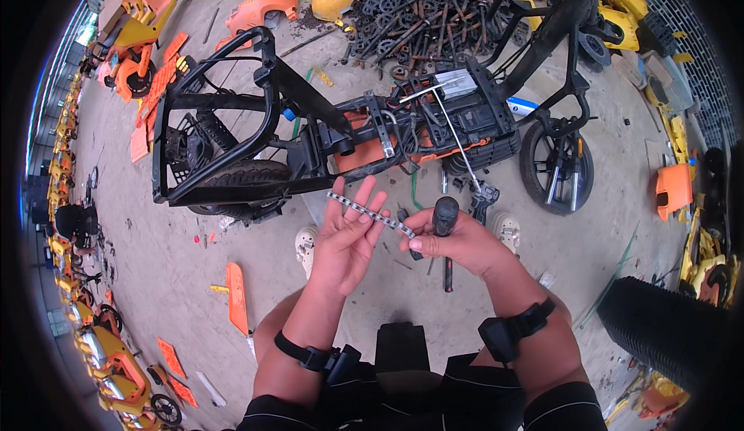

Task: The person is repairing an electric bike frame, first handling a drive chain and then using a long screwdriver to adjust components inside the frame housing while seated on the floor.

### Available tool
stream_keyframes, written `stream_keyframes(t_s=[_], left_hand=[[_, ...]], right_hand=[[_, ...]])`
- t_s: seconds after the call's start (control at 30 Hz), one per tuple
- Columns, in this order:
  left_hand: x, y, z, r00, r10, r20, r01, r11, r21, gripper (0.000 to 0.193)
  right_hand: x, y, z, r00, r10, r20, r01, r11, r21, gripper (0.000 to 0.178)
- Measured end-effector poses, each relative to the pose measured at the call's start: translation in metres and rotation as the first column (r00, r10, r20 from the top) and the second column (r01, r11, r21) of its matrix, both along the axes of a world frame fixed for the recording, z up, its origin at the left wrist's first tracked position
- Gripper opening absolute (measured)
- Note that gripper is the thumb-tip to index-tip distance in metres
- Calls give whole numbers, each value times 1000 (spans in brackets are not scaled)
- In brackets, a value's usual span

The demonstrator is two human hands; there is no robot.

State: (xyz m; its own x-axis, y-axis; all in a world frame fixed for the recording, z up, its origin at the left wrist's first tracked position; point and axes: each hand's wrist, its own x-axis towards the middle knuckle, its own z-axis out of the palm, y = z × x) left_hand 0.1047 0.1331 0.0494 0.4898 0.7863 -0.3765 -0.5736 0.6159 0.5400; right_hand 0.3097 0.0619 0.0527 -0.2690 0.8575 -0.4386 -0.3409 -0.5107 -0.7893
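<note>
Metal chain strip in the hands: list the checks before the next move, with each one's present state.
1. Chain strip held by the left hand: ok, thumb over it.
2. Right hand at its other end: ok.
3. Black tool handle firm in the right hand: cannot tell.
4. Power drill out of the hands: ok.
5. Floor between the shoes free of loose items: not ok.

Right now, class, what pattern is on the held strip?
The strip is silvery with repeating dark spots, best in the head view.
</note>
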Motion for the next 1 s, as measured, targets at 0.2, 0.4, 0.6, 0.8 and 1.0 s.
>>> stream_keyframes(t_s=[0.2, 0.4, 0.6, 0.8, 1.0], left_hand=[[4, -2, 0, 999, -47, 13, 47, 999, -25, 74], [6, -5, -7, 998, -66, -8, 66, 998, -7, 64], [11, -4, -22, 970, -193, -147, 203, 978, 52, 55], [20, -15, -34, 873, -363, -324, 422, 897, 132, 65], [22, -21, -26, 827, -446, -343, 511, 851, 125, 69]], right_hand=[[3, -2, -6, 998, -39, -48, 39, 999, 8, 39], [1, -2, -5, 998, -63, -24, 63, 998, 18, 41], [6, -1, 2, 990, -75, -123, 73, 997, -16, 48], [10, 1, -5, 929, -148, -340, 163, 987, 15, 58], [14, 1, -8, 863, -238, -446, 238, 970, -56, 63]])
